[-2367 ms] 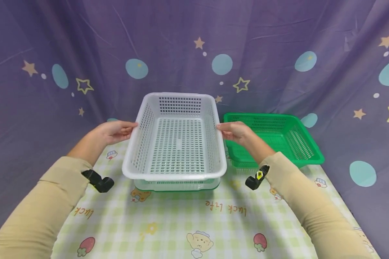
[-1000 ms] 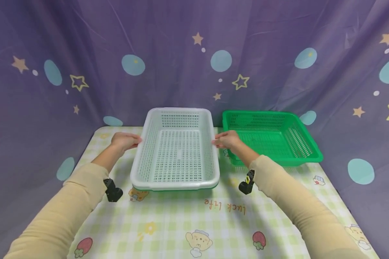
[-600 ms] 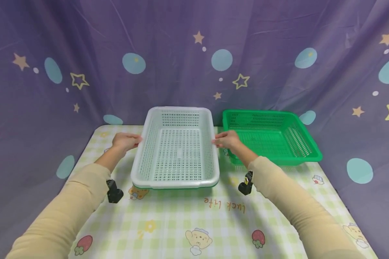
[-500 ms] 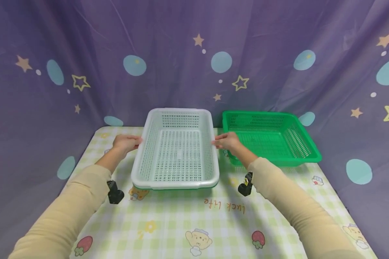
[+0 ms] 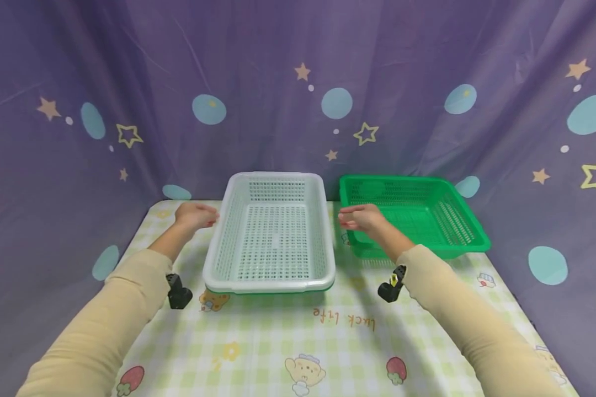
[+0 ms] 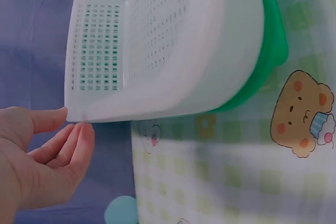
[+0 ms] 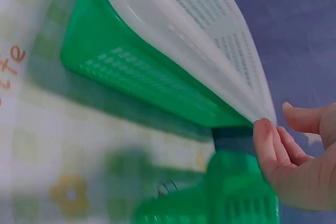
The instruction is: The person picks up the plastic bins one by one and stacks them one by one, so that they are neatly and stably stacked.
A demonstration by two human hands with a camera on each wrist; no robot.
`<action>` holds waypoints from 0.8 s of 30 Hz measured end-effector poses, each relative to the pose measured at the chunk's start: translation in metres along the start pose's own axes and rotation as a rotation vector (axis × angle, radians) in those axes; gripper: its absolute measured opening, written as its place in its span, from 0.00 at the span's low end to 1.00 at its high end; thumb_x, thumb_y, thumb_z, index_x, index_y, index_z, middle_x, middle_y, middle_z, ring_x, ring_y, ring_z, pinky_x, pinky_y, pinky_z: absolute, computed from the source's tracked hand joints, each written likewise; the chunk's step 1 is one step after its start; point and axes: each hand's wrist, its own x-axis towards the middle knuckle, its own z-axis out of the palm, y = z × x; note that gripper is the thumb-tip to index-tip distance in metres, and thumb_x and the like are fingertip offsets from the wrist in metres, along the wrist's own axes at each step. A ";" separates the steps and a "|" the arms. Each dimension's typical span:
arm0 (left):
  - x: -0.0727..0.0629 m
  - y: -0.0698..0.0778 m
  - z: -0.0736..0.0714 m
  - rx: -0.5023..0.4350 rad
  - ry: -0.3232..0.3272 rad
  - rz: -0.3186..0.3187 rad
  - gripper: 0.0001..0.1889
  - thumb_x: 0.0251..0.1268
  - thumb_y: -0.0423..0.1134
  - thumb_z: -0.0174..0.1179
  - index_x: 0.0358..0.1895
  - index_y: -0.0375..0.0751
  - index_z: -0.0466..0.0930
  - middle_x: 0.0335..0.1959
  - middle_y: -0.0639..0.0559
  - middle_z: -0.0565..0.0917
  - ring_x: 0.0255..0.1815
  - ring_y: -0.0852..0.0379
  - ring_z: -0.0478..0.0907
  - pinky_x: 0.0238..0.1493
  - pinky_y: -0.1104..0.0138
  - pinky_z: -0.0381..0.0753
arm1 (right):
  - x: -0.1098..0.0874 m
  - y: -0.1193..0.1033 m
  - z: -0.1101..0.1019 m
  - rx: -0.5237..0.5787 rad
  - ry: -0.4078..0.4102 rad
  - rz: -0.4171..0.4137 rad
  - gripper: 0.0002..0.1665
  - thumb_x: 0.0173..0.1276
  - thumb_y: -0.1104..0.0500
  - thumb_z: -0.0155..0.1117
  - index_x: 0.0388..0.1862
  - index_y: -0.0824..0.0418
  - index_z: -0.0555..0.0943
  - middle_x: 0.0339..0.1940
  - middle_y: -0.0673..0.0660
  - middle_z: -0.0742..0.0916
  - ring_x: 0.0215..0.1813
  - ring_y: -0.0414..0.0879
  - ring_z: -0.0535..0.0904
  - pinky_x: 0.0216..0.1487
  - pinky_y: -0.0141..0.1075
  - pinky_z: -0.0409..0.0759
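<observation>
A white plastic basket (image 5: 277, 242) with a grid of holes sits nested in a green basket (image 7: 142, 87), whose outer wall shows under the white rim in both wrist views. My left hand (image 5: 195, 216) is at the left rim; in the left wrist view the thumb (image 6: 51, 120) and fingertips lie close by the rim with a gap between them. Whether they still touch it I cannot tell. To the right, my right hand (image 5: 362, 218) hovers just off the white rim, its fingers loosely extended and holding nothing.
Another green basket (image 5: 407, 218) stands at the right, partly beneath my right hand in the head view. The table has a checked cloth (image 5: 258, 336) with cartoon prints. A purple curtain (image 5: 278, 44) hangs behind and along both sides.
The white basket was lowered into the green one beneath it. Both hands then loosened from its rim, the right one moving away to the right.
</observation>
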 end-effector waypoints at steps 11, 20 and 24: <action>-0.009 0.027 0.009 0.256 -0.018 0.071 0.20 0.65 0.38 0.59 0.56 0.29 0.77 0.57 0.31 0.78 0.54 0.40 0.81 0.56 0.57 0.83 | -0.041 -0.001 -0.092 -0.036 0.024 -0.013 0.32 0.73 0.67 0.52 0.73 0.68 0.59 0.27 0.38 0.84 0.31 0.29 0.84 0.49 0.25 0.84; -0.009 0.054 0.043 0.199 -0.113 0.066 0.19 0.67 0.37 0.58 0.58 0.33 0.76 0.57 0.34 0.80 0.57 0.41 0.80 0.60 0.57 0.81 | -0.050 0.015 -0.156 -0.045 0.134 0.026 0.36 0.73 0.63 0.53 0.76 0.66 0.53 0.22 0.33 0.84 0.29 0.26 0.83 0.46 0.24 0.84; -0.007 0.073 0.067 0.166 -0.126 0.058 0.18 0.67 0.37 0.58 0.58 0.35 0.77 0.57 0.38 0.81 0.57 0.44 0.81 0.59 0.59 0.82 | -0.052 0.020 -0.182 -0.076 0.212 0.021 0.38 0.72 0.61 0.55 0.75 0.67 0.54 0.20 0.33 0.83 0.27 0.26 0.83 0.41 0.23 0.85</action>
